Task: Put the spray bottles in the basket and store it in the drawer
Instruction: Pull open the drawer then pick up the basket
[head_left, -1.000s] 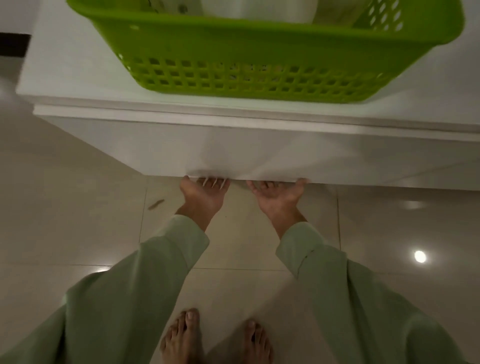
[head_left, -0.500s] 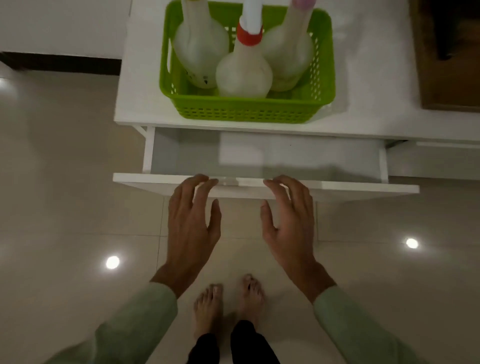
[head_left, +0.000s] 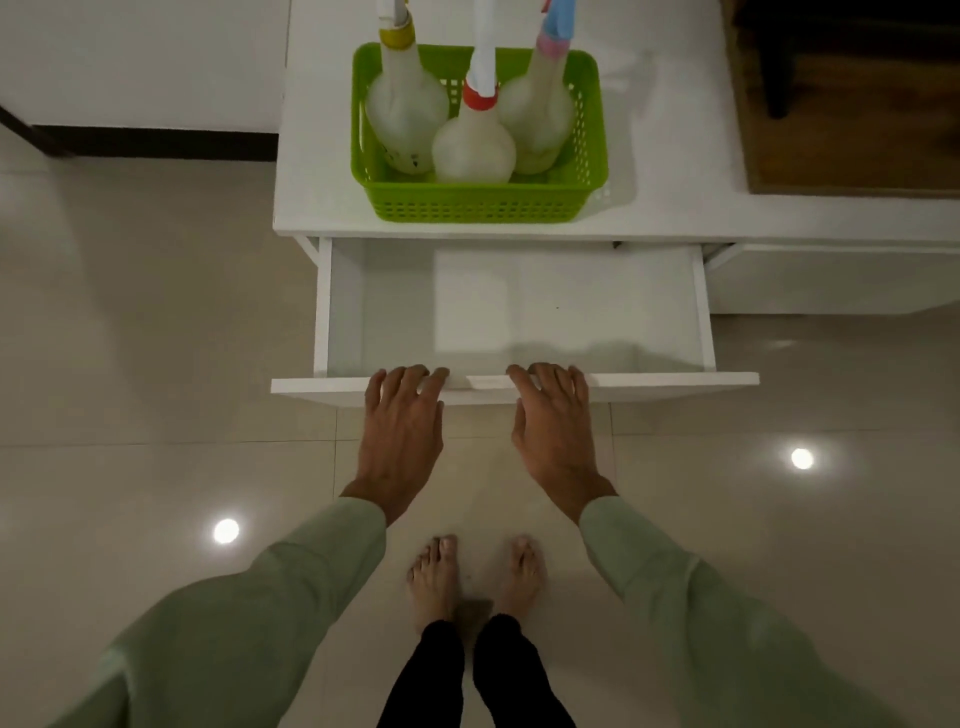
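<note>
While the drawer (head_left: 514, 312) stands pulled out from the white cabinet (head_left: 675, 218), its white interior is seen bare. Left hand (head_left: 400, 431): laid palm down over the drawer's front panel (head_left: 675, 383), fingers (head_left: 410, 376) spread loosely and curled over the top edge; nothing else is held. Right hand (head_left: 553, 431): placed likewise on the same panel, just beside the left, fingers (head_left: 545, 375) slightly apart and hooked over the edge. Green basket (head_left: 478, 202): set on the cabinet top, directly behind the drawer. Three spray bottles are held upright inside it: one with a yellow collar (head_left: 405, 119) at left, one with a red collar (head_left: 474, 150) at front centre, one with a pink collar (head_left: 537, 124) at right. Pale green sleeves (head_left: 291, 587) and bare feet (head_left: 434, 577) are seen on the glossy tiled floor (head_left: 130, 364).
</note>
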